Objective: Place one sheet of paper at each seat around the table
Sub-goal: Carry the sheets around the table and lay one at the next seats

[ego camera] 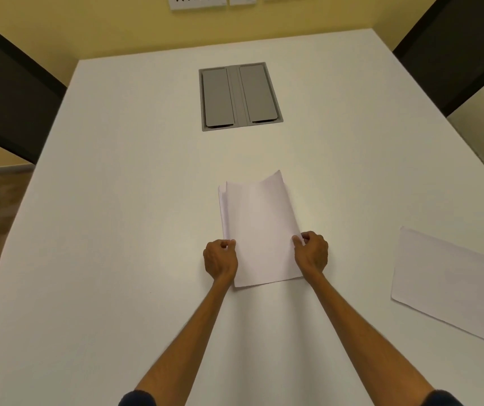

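Here, both hands grasp a thin stack of paper (259,230) in the lower middle of the frame, over the white table (117,200). The left hand (220,260) has its fingers curled and pinches the left edge of the stack. The right hand (312,253) is curled too and pinches the right edge, with the thumb on top of the paper. The far end of the stack bends upward, and a few sheets show apart at its left side. One single sheet (451,285) lies flat at the right edge of the frame, well apart from the stack. A grey hatch (240,96) sits in the table in the upper middle. Black chairs stand at the upper left (9,92) and upper right (463,51).
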